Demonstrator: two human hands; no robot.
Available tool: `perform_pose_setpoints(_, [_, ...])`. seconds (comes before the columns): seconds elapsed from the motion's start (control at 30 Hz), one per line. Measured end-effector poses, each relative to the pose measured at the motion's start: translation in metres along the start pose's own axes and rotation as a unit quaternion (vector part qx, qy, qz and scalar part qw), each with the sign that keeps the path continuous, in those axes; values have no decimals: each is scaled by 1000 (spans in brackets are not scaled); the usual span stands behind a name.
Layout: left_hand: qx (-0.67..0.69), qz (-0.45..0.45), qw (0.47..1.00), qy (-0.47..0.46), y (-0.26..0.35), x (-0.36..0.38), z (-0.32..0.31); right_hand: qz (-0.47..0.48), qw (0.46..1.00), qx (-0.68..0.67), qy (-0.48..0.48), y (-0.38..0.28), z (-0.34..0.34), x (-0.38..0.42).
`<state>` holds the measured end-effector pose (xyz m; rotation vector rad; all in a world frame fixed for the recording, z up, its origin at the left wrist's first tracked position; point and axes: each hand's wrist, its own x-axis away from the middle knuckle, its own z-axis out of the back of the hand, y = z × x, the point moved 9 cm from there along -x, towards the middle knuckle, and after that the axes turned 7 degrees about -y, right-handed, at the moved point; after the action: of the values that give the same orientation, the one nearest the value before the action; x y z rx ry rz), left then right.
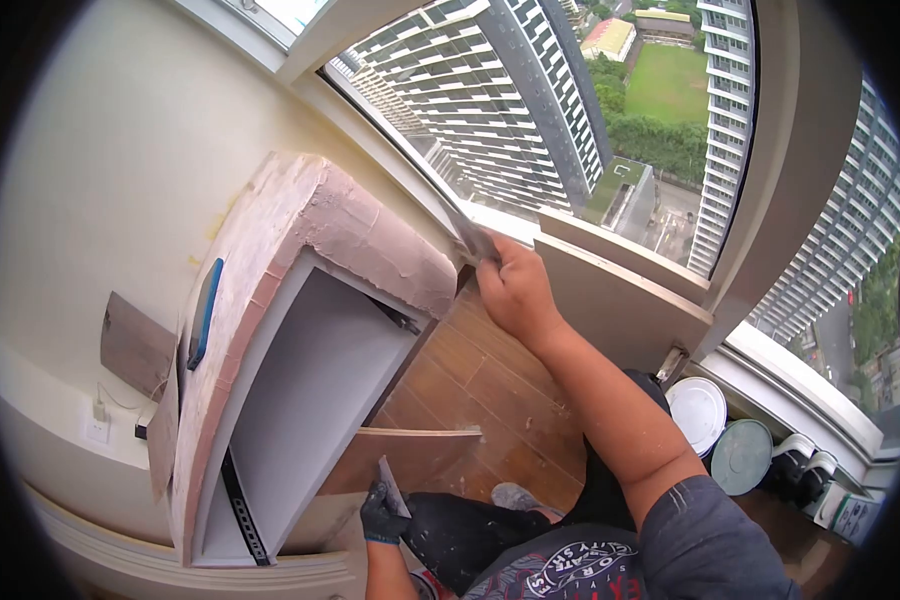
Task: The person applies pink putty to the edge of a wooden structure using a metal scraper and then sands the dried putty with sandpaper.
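The bare right hand [515, 290] grips a thin metal putty blade [470, 238] against the plastered pinkish cabinet edge [375, 240]. The gloved left hand [382, 510] clutches a small grey scraper [391, 486] down low. Best results likely need a flat blade and even pressure.

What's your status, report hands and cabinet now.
Right hand bare, pressing a scraper at the plastered cabinet edge. Left hand gloved, holding a second blade low. Buckets by the window, clear of the work.
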<state>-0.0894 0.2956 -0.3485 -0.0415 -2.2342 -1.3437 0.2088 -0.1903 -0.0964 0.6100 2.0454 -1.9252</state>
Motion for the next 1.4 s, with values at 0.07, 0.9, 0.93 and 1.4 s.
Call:
perform_pose_setpoints(0.07, [6, 8, 1000, 1, 0, -3, 0, -20, 999, -1, -25, 19, -2, -30])
perform_pose_setpoints(0.9, [39, 8, 999, -3, -3, -13, 7, 96, 986, 116, -70, -7, -47, 26])
perform_pose_setpoints(0.93, [49, 10, 999, -4, -4, -13, 7, 118, 984, 121, -51, -10, -50, 34])
perform_pose_setpoints(1.4, [48, -12, 999, -10, 0, -3, 0, 66, 995, 63, 26, -19, -33, 80])
